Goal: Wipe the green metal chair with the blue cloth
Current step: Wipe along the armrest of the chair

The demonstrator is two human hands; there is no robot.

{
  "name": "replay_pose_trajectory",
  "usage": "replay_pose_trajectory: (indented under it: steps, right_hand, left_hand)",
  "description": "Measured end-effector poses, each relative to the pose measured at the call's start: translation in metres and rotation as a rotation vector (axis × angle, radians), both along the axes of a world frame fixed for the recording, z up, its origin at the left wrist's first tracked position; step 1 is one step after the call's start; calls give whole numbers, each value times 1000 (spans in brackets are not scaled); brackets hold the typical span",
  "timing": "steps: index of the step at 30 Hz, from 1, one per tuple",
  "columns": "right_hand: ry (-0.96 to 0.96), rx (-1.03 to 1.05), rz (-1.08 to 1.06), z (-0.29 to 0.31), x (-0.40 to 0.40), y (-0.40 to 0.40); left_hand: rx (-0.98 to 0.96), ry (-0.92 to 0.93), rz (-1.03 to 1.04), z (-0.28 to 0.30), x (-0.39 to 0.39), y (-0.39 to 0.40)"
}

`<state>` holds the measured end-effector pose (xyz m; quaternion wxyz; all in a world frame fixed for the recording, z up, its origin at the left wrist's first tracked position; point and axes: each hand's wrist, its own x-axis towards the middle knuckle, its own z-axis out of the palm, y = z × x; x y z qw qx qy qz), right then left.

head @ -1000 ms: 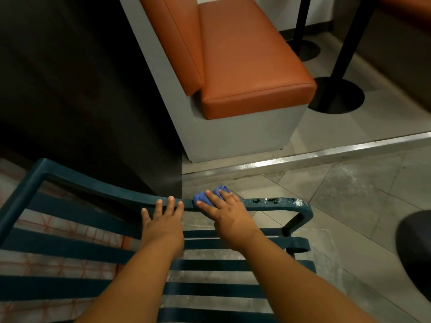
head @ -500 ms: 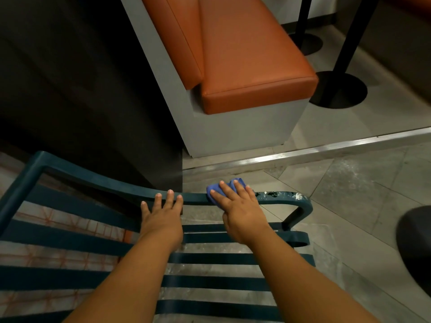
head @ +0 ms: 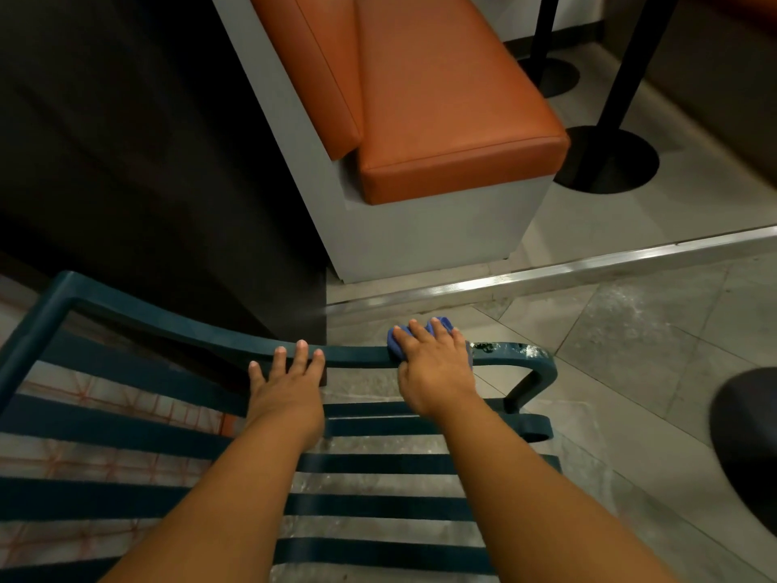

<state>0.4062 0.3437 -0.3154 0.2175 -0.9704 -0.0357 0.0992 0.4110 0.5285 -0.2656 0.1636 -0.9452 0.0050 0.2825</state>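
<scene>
The green metal chair point(head: 181, 326) fills the lower left, its slatted seat below me and a curved top rail running across. My right hand point(head: 435, 370) presses the blue cloth point(head: 397, 336) onto the rail near its right end; only the cloth's edges show past my fingers. Wet specks lie on the rail just right of the cloth. My left hand point(head: 288, 382) rests flat on the same rail further left, fingers spread over it, holding nothing.
An orange padded bench point(head: 445, 103) on a grey base stands straight ahead. A dark wall panel point(head: 126, 140) rises behind the chair. Black pole bases point(head: 609, 162) stand at the upper right. A metal floor strip point(head: 546, 275) crosses the tiles. A dark round object point(head: 748, 439) sits at the right edge.
My right hand has slid the blue cloth rightward along the rail toward its curved end. My left hand has stayed on the rail.
</scene>
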Motion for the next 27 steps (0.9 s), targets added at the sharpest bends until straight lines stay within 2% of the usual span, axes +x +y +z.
replay_pose_trajectory:
  steps: [3,7,9,12,14,17,21,24,27]
  right_hand:
    - [-57,-29,84,-2,-12,11]
    - [-167,-31,240,-14,-34,-25]
    - [-160,-34,185,-16,-29,-34]
    - [-24,6,3,-5,-6,-21]
    - [35,-16,-35,2,4,-3]
    - [-38,-61,98,-1,-14,10]
    - [-131,-49,236,-13,-34,-23]
    - [-110,-49,87,-9,-23,-29]
    - [89,-105,-47,17,7,-15]
  left_hand:
    - [-6,1,5,-2,0,1]
    - [-26,15,-3,-1,1,3]
    - [-20,14,-6,0,1,2]
    - [-4,17,-4,0,1,1]
    - [0,20,3,0,1,0]
    - [3,19,15,-1,0,-2]
    - [2,8,15,-2,0,-1]
    - [1,11,4,-2,0,1]
    - [9,21,4,-4,1,0]
